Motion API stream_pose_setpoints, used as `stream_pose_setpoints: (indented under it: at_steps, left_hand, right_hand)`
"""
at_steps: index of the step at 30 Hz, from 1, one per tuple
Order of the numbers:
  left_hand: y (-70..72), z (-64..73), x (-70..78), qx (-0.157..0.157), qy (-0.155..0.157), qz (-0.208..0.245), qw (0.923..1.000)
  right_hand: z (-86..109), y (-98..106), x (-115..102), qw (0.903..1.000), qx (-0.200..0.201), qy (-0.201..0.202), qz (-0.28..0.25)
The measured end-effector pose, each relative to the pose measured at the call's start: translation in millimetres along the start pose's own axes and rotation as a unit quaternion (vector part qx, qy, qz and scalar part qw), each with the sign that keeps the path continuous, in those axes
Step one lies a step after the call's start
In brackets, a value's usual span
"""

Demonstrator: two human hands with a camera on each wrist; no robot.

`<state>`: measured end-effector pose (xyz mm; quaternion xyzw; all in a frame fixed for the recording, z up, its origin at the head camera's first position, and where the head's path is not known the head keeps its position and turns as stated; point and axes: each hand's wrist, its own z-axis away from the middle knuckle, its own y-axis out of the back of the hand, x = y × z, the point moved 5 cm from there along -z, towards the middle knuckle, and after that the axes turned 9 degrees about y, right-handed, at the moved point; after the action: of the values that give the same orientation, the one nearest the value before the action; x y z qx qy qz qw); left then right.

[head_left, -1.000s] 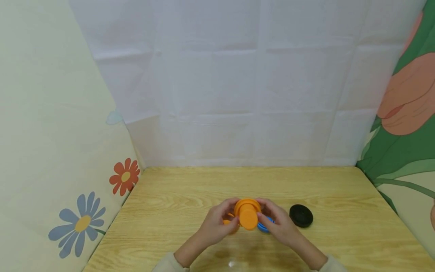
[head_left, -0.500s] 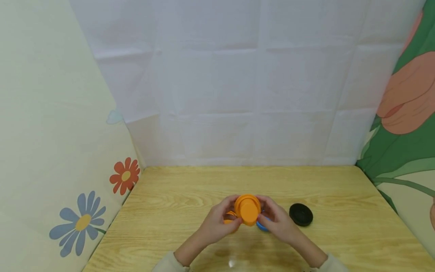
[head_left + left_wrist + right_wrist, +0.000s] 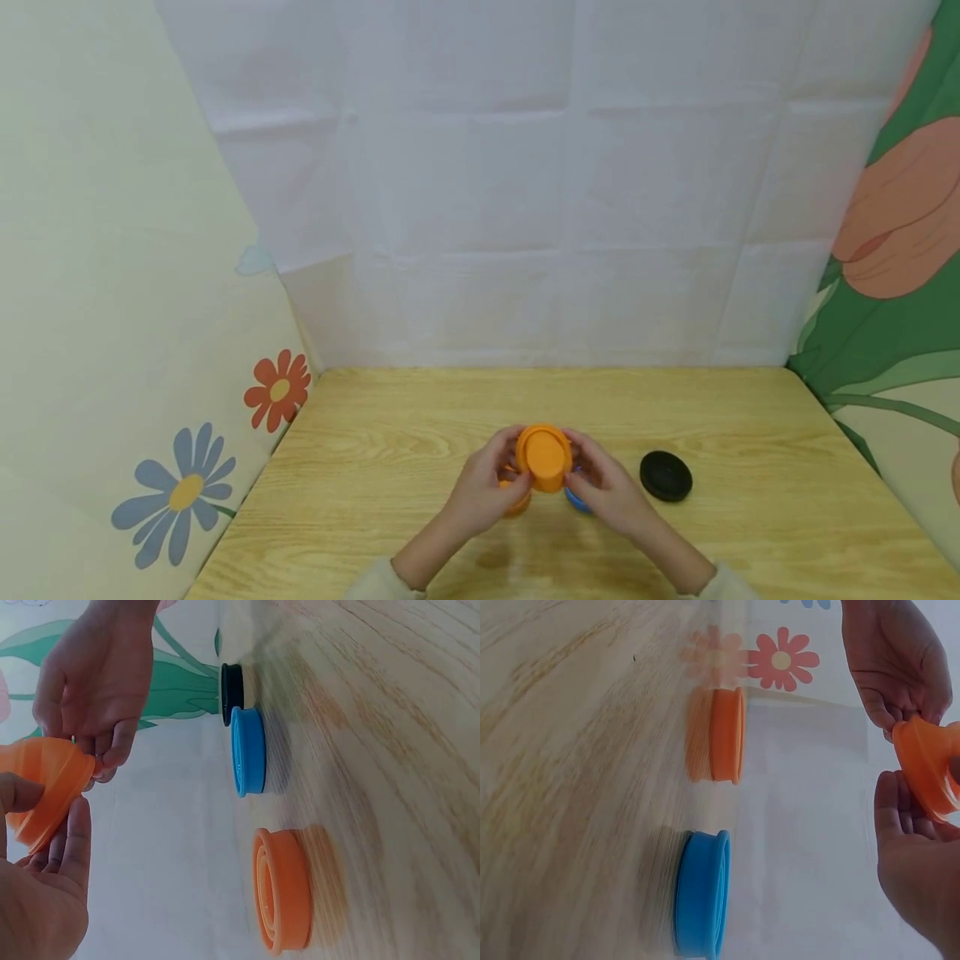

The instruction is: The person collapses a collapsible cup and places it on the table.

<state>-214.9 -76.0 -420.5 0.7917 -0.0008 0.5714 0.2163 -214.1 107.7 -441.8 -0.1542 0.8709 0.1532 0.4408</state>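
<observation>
An orange collapsible cup (image 3: 545,457), stretched out to a stepped cone, is held up off the table with its narrow base tilted toward me. My left hand (image 3: 483,481) grips one side of it, thumb near the base and fingers along the wide rim. On the opposite side my right hand (image 3: 609,487) grips it the same way. In the left wrist view the cup (image 3: 52,784) shows its sloping wall between both hands. Below the hands, a second orange cup (image 3: 291,892) and a blue cup (image 3: 253,754) stand flattened into rings on the table, partly hidden in the head view.
A flattened black cup (image 3: 666,476) lies to the right of my right hand. The wood-grain table (image 3: 420,408) ends at a white cloth (image 3: 480,208) behind, with flower-printed cloth hanging at both sides.
Both hands have raised the orange cup slightly and tipped it, so that its base faces me more directly. The cups on the table have stayed in place.
</observation>
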Motion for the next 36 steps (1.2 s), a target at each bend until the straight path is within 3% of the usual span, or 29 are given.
stream_pose_setpoints:
  at_steps: [4,9,20,23,27,29,32,36]
  left_hand:
    - [0.5,-0.6,-1.2,-0.009,0.018,0.009,0.9998]
    - [-1.0,-1.3,-2.5,-0.039,0.035,0.025,0.9983]
    - [-2.3,-1.6,-3.7,-0.024,0.058,0.006,0.998]
    - [-3.0,-0.2,-4.5,-0.044,0.051,0.015,0.9976]
    - [-2.7,1.9,-2.2,-0.074,0.03,0.026,0.9965]
    - [-1.5,2.2,-0.9,-0.083,0.029,0.032,0.9956]
    - [0.6,1.2,-1.5,-0.086,0.056,0.033,0.9942]
    - [0.2,0.1,-3.5,-0.094,0.092,0.033,0.9908]
  right_hand:
    - [0.6,-0.8,1.5,0.9989,-0.023,-0.014,-0.039]
    - [-0.2,-1.2,3.2,0.9978,-0.02,-0.028,-0.057]
    - [-1.3,-3.2,4.7,0.9985,0.012,-0.044,-0.029]
    - [-2.3,-1.2,3.0,0.9993,-0.015,-0.032,-0.008]
    - [-4.0,4.0,-2.3,0.9955,-0.093,-0.007,0.021]
    - [-4.1,7.7,-4.9,0.9914,-0.128,-0.015,0.024]
    - [-5.0,13.8,-8.9,0.9871,-0.154,-0.028,0.033]
    - [-7.3,18.9,-12.5,0.9877,-0.149,-0.03,0.037]
